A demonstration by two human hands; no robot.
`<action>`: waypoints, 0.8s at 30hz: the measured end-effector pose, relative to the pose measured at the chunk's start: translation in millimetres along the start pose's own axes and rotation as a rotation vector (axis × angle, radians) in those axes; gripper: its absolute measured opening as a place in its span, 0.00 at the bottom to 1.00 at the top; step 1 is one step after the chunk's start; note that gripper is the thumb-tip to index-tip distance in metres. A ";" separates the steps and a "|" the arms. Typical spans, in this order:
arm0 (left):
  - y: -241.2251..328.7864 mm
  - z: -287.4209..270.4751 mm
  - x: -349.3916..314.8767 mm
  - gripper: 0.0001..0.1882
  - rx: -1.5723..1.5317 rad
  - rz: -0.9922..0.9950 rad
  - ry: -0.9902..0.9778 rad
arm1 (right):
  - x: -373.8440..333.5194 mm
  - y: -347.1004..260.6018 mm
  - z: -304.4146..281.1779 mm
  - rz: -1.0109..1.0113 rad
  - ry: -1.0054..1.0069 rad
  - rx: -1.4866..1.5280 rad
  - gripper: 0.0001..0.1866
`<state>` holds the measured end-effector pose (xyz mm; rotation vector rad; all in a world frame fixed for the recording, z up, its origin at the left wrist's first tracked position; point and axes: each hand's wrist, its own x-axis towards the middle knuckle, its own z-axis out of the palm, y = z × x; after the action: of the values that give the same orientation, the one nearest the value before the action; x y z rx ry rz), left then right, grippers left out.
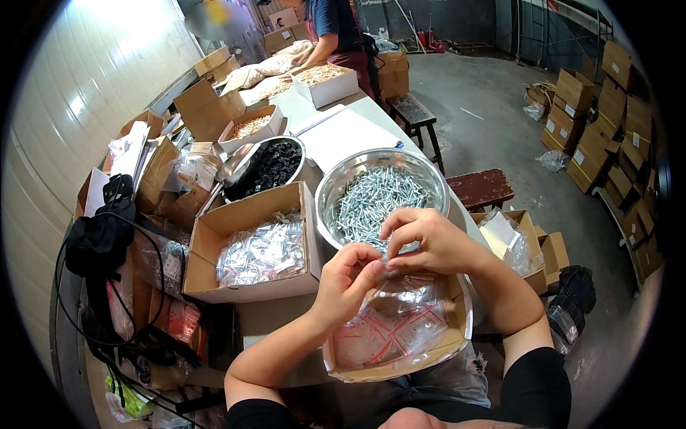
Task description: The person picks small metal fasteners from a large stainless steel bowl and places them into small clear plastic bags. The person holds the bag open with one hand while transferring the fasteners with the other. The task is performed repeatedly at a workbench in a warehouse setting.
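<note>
My left hand (pixel 349 286) and my right hand (pixel 426 243) meet between a steel bowl (pixel 324 214) of screws and a shallow cardboard box (pixel 389 372). Fingers of both are pinched together at what looks like the edge of a small clear plastic bag (pixel 394 284); the fingertips partly hide it. Under my wrists, the shallow box holds several flat clear zip bags (pixel 371 336) with red strips. Silver screws (pixel 379 196) heap up in the bowl just beyond my right fingers.
Left of the bowl stands a cardboard box (pixel 250 292) of filled clear packets. Behind it are a metal bowl of black parts (pixel 268 168) and boxes of tan pieces (pixel 250 126). A co-worker (pixel 343 43) stands at the table's far end. Stools (pixel 482 187) and stacked cartons (pixel 604 136) are on the right.
</note>
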<state>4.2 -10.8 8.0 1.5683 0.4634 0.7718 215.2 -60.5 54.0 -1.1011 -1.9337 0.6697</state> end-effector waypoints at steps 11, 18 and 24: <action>5.3 1.9 -1.3 0.04 0.368 0.154 0.071 | 0.7 2.4 12.2 -0.001 -0.065 -0.021 0.07; 12.3 -0.8 -3.8 0.03 0.380 0.128 0.091 | 2.4 -4.1 13.3 0.023 -0.003 0.028 0.09; 9.7 -0.2 -4.4 0.04 0.327 0.114 0.130 | 4.1 3.5 12.8 -0.022 -0.001 0.019 0.09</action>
<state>-0.4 -15.1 16.6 1.8667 0.6232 0.9243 204.9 -56.0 45.9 -1.0663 -1.9339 0.6752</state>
